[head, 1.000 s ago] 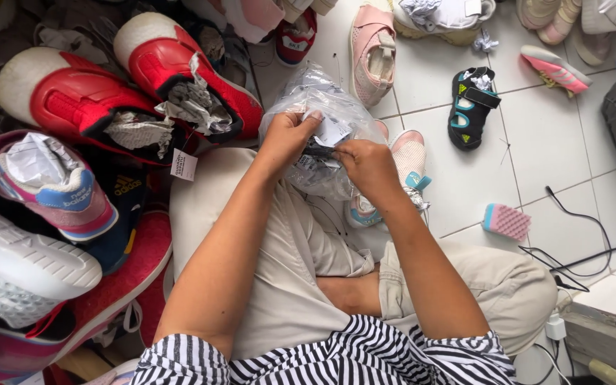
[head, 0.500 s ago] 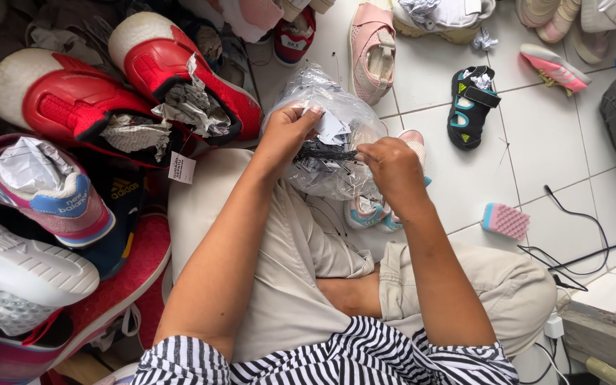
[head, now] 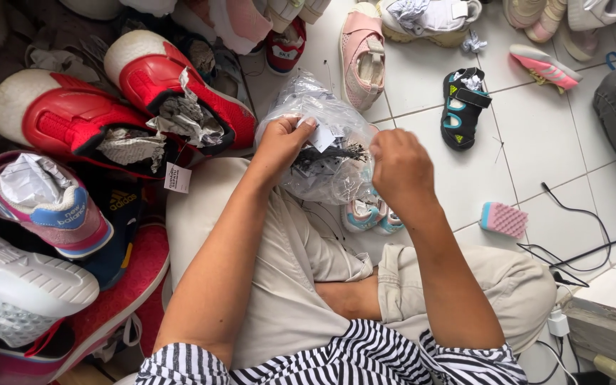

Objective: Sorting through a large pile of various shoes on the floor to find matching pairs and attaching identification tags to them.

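Observation:
My left hand [head: 281, 145] grips a crumpled clear plastic bag [head: 326, 117] that holds a bundle of thin black ties and a white tag. My right hand [head: 401, 169] is closed at the bag's right side, its fingers pinching the black ties. The bag is held above my lap, over a small pair of pale blue and pink shoes [head: 371, 214] on the white tile floor. I sit on the floor in beige trousers and a striped top.
Two red sneakers [head: 158, 93] stuffed with paper and a pink and blue sneaker [head: 51, 207] lie at the left. A pink shoe [head: 363, 53], a black sandal [head: 461, 107], a pink sponge [head: 502, 219] and black cables [head: 572, 221] are on the tiles.
My right hand has pulled away to the right of the bag, drawing out the black ties. The bag stays in my left hand.

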